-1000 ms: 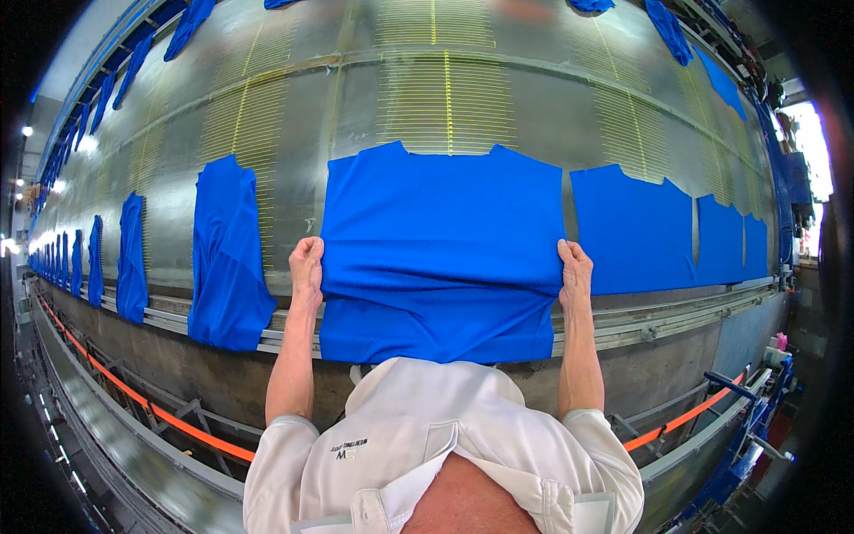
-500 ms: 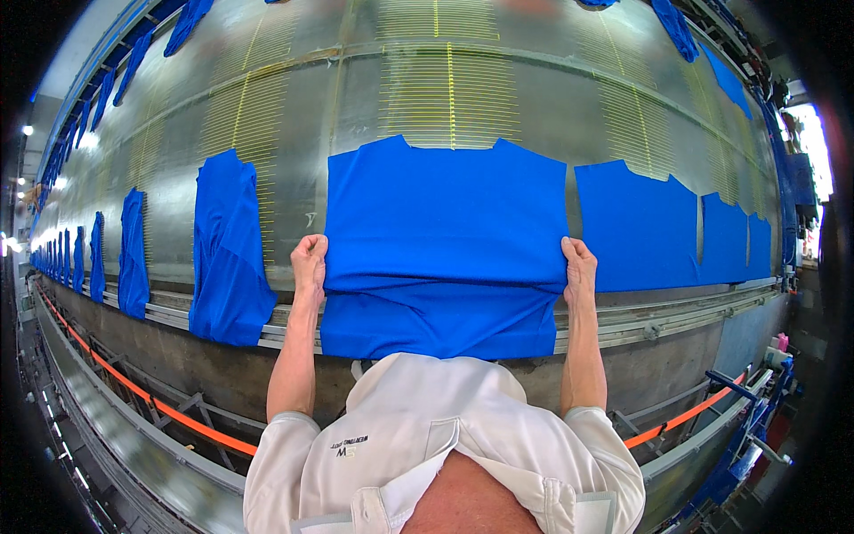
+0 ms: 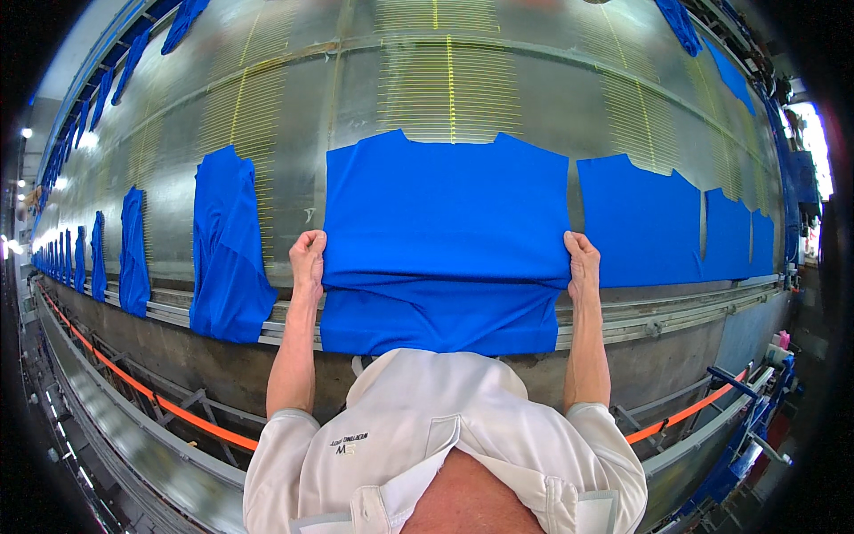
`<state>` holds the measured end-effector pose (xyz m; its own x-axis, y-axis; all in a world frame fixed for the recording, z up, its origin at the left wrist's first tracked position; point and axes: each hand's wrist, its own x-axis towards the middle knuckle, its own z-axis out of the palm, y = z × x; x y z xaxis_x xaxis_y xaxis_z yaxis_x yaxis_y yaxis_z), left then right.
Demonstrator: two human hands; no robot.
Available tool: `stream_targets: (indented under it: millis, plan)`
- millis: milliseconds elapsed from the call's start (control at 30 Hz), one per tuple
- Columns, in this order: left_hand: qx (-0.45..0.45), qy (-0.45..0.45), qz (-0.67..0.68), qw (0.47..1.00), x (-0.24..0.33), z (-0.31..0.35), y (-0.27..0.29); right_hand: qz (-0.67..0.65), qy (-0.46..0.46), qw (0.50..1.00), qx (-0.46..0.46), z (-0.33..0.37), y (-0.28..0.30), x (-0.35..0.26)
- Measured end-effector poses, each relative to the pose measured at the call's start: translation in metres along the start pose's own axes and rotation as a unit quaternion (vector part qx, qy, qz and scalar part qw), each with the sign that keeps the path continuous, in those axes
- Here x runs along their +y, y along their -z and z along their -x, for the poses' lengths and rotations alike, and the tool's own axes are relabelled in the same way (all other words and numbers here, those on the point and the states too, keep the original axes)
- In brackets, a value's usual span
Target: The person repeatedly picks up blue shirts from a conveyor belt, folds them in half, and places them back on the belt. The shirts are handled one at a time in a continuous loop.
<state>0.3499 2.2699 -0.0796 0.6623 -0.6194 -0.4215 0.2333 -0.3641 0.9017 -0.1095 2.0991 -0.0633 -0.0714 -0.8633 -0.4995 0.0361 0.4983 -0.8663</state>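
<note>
A blue fabric panel (image 3: 445, 205), cut with a neckline and shoulder edges at its far end, lies on the long table in front of me. My left hand (image 3: 308, 261) pinches its left side edge, and my right hand (image 3: 583, 262) pinches the right side edge at about the same height. Between the hands the far part is spread flat. A fold runs across it at hand level, and the near part hangs loosely rumpled over the table's front rail. The fingertips are partly hidden by the cloth.
The long grey table (image 3: 298, 107) carries bands of yellow lines. To the left lies a folded blue fabric piece (image 3: 227, 240), with several more beyond it. On the right, another blue panel (image 3: 639, 222) lies flat. A metal rail (image 3: 676, 316) runs along the near edge; an orange bar (image 3: 196, 423) sits lower.
Both hands still grip the panel's side edges and have shifted very slightly away from me and outward. The cloth between them looks a little tauter.
</note>
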Motion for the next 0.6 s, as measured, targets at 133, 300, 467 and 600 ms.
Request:
stream_targets:
  millis: [133, 300, 467, 600]
  plan:
    - [-0.002, -0.005, 0.007, 1.000, -0.006, -0.004, 0.003, -0.002, -0.009, 1.000, 0.004, 0.002, -0.003, -0.005]
    - [0.002, -0.061, -0.052, 0.997, -0.006, 0.000, 0.000, 0.044, 0.032, 0.998, 0.017, 0.000, 0.000, 0.002]
    - [0.051, -0.118, -0.307, 0.943, 0.029, 0.021, -0.013, 0.249, 0.057, 0.965, 0.067, 0.012, -0.001, -0.013]
    - [0.090, -0.182, -0.496, 0.844, 0.048, 0.025, -0.015, 0.398, 0.118, 0.897, 0.148, 0.023, -0.005, -0.021]
